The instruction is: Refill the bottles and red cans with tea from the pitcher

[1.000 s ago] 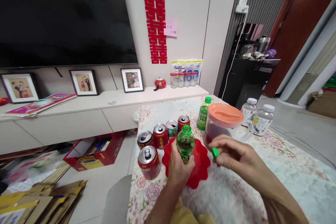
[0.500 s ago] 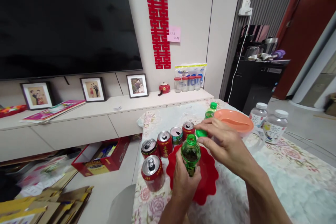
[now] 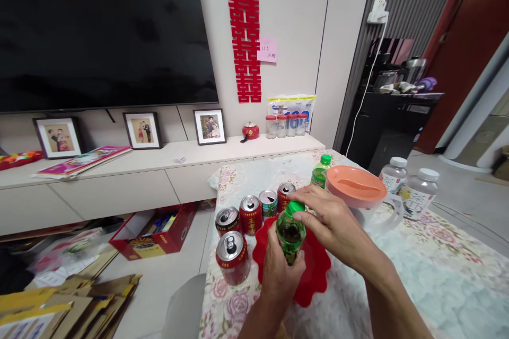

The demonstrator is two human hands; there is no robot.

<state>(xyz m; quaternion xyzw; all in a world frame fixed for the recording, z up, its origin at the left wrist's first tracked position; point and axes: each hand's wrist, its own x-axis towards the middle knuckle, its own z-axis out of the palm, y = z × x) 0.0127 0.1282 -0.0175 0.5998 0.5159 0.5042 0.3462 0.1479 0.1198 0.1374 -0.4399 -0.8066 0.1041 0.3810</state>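
My left hand (image 3: 280, 270) grips the lower body of a small green bottle (image 3: 290, 233), held upright over a red scalloped plate (image 3: 314, 275). My right hand (image 3: 332, 222) pinches the green cap (image 3: 295, 207), which sits on the bottle's mouth. Several opened red cans (image 3: 233, 255) stand just left of the plate on the floral tablecloth (image 3: 417, 270). A clear pitcher with an orange lid (image 3: 353, 185) stands right behind my right hand.
A second green bottle (image 3: 320, 170) stands behind the pitcher. Two clear white-capped bottles (image 3: 421, 190) sit at the right. A low white TV cabinet (image 3: 119, 180) with framed photos lies beyond. A red box (image 3: 155, 230) and flattened cardboard (image 3: 59, 307) lie on the floor at left.
My right hand carried the green cap from the table beside the plate up to the bottle's mouth and set it on top. The left hand kept its hold on the bottle.
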